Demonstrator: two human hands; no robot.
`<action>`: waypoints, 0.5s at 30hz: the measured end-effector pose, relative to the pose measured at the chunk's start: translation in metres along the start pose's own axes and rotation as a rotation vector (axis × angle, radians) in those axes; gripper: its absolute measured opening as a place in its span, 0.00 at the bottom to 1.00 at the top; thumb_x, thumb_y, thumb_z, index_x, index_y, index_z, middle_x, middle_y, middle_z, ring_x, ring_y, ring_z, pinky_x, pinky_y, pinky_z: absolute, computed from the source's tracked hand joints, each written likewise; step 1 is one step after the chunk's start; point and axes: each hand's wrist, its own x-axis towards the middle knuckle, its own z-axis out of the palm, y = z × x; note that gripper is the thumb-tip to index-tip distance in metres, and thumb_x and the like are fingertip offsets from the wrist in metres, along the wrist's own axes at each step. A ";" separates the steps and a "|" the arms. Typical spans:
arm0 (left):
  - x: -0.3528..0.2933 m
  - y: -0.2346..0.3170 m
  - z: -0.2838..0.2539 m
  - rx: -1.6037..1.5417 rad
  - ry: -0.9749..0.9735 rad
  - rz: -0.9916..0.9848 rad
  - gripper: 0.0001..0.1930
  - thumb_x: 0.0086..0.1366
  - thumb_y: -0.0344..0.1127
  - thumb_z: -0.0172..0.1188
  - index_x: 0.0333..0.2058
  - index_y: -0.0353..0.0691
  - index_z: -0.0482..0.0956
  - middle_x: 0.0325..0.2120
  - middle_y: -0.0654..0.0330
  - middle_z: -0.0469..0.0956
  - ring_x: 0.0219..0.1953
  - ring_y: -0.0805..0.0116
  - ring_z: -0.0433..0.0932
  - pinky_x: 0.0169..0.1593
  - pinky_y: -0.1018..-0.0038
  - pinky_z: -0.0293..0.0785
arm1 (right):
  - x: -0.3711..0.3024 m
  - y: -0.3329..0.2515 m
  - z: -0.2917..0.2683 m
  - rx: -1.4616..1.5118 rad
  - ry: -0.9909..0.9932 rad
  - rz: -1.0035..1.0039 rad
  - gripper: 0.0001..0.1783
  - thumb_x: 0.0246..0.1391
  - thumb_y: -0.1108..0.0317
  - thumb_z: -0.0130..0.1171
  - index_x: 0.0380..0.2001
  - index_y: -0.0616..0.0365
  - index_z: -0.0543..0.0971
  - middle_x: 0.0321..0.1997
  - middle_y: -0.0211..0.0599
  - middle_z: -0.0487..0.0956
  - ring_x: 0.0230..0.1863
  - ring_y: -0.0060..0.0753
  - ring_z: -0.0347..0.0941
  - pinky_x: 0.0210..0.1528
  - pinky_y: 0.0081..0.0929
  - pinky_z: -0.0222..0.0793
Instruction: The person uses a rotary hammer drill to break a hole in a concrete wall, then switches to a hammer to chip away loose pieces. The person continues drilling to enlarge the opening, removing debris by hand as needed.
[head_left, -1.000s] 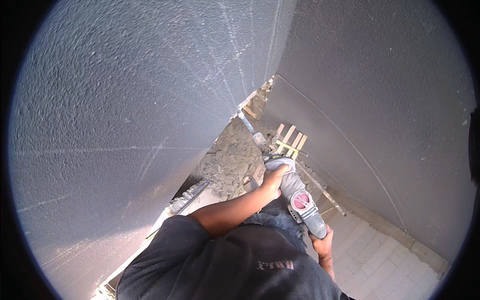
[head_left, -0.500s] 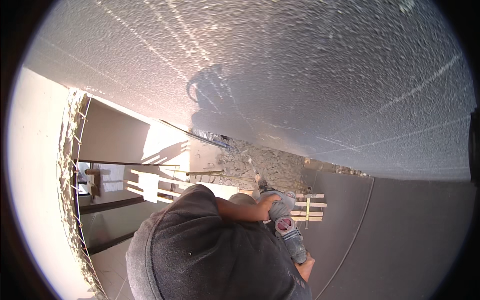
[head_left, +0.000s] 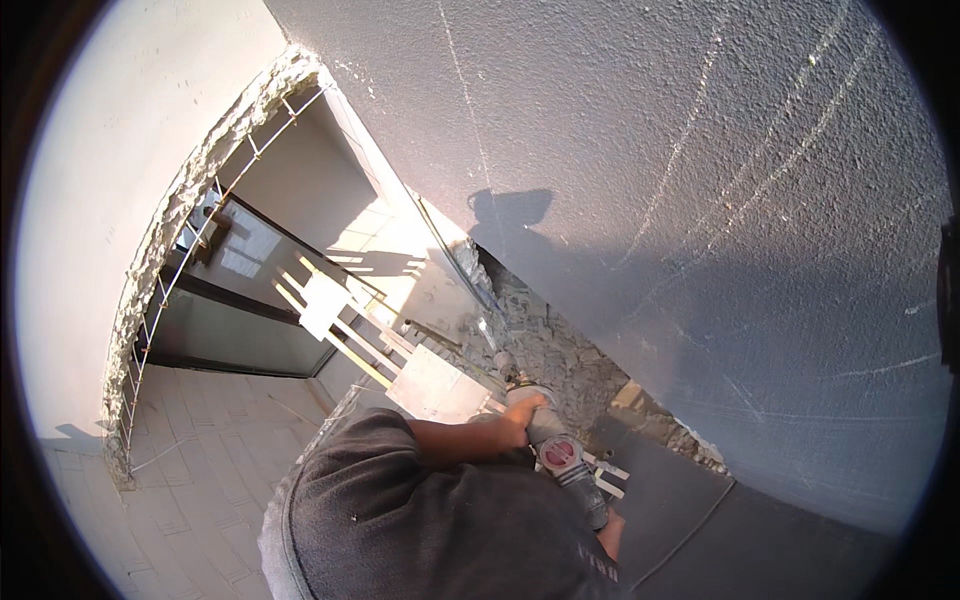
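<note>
A grey demolition hammer point(head_left: 559, 453) with a round red part on its side lies across the front of my body, its chisel point(head_left: 487, 334) pointing forward and slightly left. My left hand point(head_left: 520, 415) is closed around the front of the tool's body. At the rear end, my right hand point(head_left: 611, 533) wraps the handle, with most of its fingers hidden. The chisel's tip is over or against the broken masonry point(head_left: 545, 340) at the foot of the textured grey wall point(head_left: 620, 170); contact cannot be made out.
Wooden slats with a pale board point(head_left: 438, 385) sit beside the tool. To the left is a broken-edged opening with exposed metal rods point(head_left: 218, 190). A dark cable or pipe point(head_left: 455, 262) runs down toward the rubble. Another cable point(head_left: 690, 540) lies at lower right.
My view has tilted and turned, bringing more of the opening and tiled floor at left into sight. Both hands keep their hold on the demolition hammer.
</note>
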 end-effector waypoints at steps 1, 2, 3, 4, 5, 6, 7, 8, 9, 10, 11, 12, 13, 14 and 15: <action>0.013 0.003 -0.011 -0.016 -0.063 -0.035 0.17 0.61 0.46 0.65 0.44 0.41 0.81 0.40 0.53 0.84 0.42 0.53 0.84 0.54 0.53 0.80 | -0.010 0.009 0.010 0.037 0.058 -0.050 0.24 0.44 0.75 0.69 0.49 0.61 0.84 0.39 0.53 0.86 0.44 0.58 0.84 0.48 0.43 0.78; 0.021 -0.001 -0.021 -0.026 -0.114 -0.089 0.18 0.61 0.46 0.65 0.44 0.41 0.81 0.40 0.53 0.84 0.43 0.53 0.84 0.55 0.52 0.80 | -0.013 -0.022 0.000 0.152 0.002 0.041 0.23 0.45 0.76 0.68 0.48 0.63 0.84 0.39 0.53 0.87 0.44 0.55 0.85 0.48 0.41 0.78; 0.010 0.000 -0.019 -0.026 -0.108 -0.104 0.19 0.62 0.47 0.64 0.46 0.40 0.81 0.42 0.51 0.84 0.45 0.51 0.84 0.57 0.50 0.79 | -0.002 -0.065 -0.017 0.275 -0.029 0.160 0.21 0.46 0.77 0.67 0.47 0.64 0.83 0.40 0.52 0.87 0.45 0.51 0.86 0.48 0.39 0.78; -0.004 0.004 -0.011 -0.021 -0.105 -0.127 0.20 0.62 0.47 0.63 0.47 0.39 0.81 0.44 0.50 0.84 0.46 0.49 0.83 0.59 0.48 0.78 | 0.001 -0.075 -0.021 0.285 -0.073 0.256 0.20 0.47 0.79 0.66 0.46 0.65 0.84 0.41 0.52 0.87 0.47 0.44 0.86 0.48 0.36 0.77; -0.006 0.004 -0.017 -0.053 -0.162 -0.146 0.21 0.63 0.48 0.62 0.48 0.39 0.80 0.46 0.48 0.84 0.47 0.47 0.83 0.60 0.47 0.76 | 0.006 -0.085 -0.026 0.369 -0.081 0.213 0.18 0.46 0.78 0.66 0.45 0.66 0.84 0.42 0.54 0.87 0.48 0.45 0.86 0.49 0.36 0.77; -0.005 0.007 -0.021 -0.078 -0.227 -0.163 0.22 0.64 0.48 0.61 0.50 0.38 0.79 0.48 0.47 0.83 0.49 0.45 0.82 0.61 0.46 0.75 | 0.005 -0.081 -0.025 0.333 -0.077 0.227 0.18 0.46 0.77 0.66 0.45 0.65 0.84 0.42 0.55 0.86 0.48 0.48 0.85 0.49 0.37 0.77; 0.000 0.004 -0.031 -0.076 -0.270 -0.206 0.23 0.64 0.49 0.60 0.51 0.37 0.78 0.49 0.46 0.82 0.50 0.44 0.82 0.62 0.45 0.74 | 0.000 -0.075 -0.023 0.297 -0.083 0.244 0.19 0.46 0.76 0.67 0.44 0.64 0.84 0.42 0.55 0.86 0.47 0.51 0.85 0.50 0.39 0.77; 0.004 0.008 -0.034 -0.060 -0.280 -0.227 0.24 0.64 0.49 0.59 0.52 0.37 0.77 0.50 0.46 0.82 0.51 0.44 0.82 0.62 0.45 0.74 | 0.001 -0.073 -0.024 0.275 -0.075 0.238 0.19 0.45 0.75 0.67 0.45 0.64 0.84 0.42 0.56 0.86 0.47 0.55 0.84 0.50 0.41 0.77; 0.009 0.012 -0.036 -0.034 -0.293 -0.251 0.25 0.64 0.50 0.59 0.52 0.37 0.77 0.50 0.45 0.81 0.52 0.44 0.81 0.63 0.45 0.74 | 0.001 -0.072 -0.024 0.257 -0.066 0.225 0.20 0.45 0.74 0.67 0.45 0.63 0.84 0.42 0.56 0.85 0.47 0.58 0.83 0.50 0.42 0.77; 0.011 0.019 -0.037 0.000 -0.275 -0.263 0.25 0.64 0.50 0.59 0.53 0.37 0.76 0.50 0.45 0.81 0.52 0.44 0.81 0.63 0.44 0.73 | 0.001 -0.074 -0.024 0.266 -0.053 0.237 0.20 0.44 0.73 0.68 0.45 0.62 0.84 0.43 0.57 0.85 0.48 0.59 0.83 0.51 0.43 0.77; 0.014 0.021 -0.034 0.037 -0.259 -0.271 0.25 0.64 0.50 0.58 0.53 0.37 0.76 0.50 0.45 0.81 0.52 0.44 0.81 0.63 0.44 0.73 | 0.002 -0.076 -0.024 0.277 -0.038 0.246 0.21 0.44 0.73 0.68 0.46 0.62 0.84 0.43 0.57 0.85 0.49 0.59 0.82 0.52 0.43 0.77; 0.007 0.019 -0.023 0.098 -0.224 -0.208 0.26 0.64 0.51 0.58 0.52 0.38 0.76 0.49 0.46 0.81 0.51 0.44 0.81 0.62 0.44 0.74 | 0.001 -0.076 -0.023 0.284 -0.033 0.245 0.22 0.44 0.72 0.68 0.47 0.62 0.84 0.44 0.58 0.84 0.49 0.60 0.82 0.52 0.44 0.77; 0.001 0.019 -0.012 0.157 -0.194 -0.142 0.26 0.64 0.52 0.57 0.52 0.38 0.76 0.47 0.46 0.82 0.51 0.44 0.82 0.61 0.45 0.74 | -0.001 -0.075 -0.022 0.290 -0.031 0.243 0.23 0.44 0.72 0.68 0.47 0.61 0.84 0.44 0.58 0.84 0.50 0.60 0.81 0.53 0.45 0.77; -0.016 0.022 0.009 0.191 -0.159 -0.147 0.24 0.64 0.51 0.57 0.50 0.39 0.76 0.45 0.48 0.82 0.49 0.45 0.82 0.60 0.45 0.76 | -0.005 -0.077 -0.018 0.291 -0.018 0.267 0.23 0.44 0.72 0.68 0.48 0.61 0.84 0.45 0.58 0.84 0.50 0.60 0.81 0.53 0.45 0.77; -0.033 0.024 0.028 0.214 -0.124 -0.154 0.23 0.64 0.51 0.56 0.49 0.39 0.77 0.43 0.49 0.82 0.47 0.46 0.82 0.58 0.46 0.77 | -0.006 -0.078 -0.019 0.279 -0.019 0.284 0.24 0.44 0.71 0.69 0.48 0.61 0.83 0.45 0.58 0.84 0.50 0.60 0.81 0.53 0.45 0.77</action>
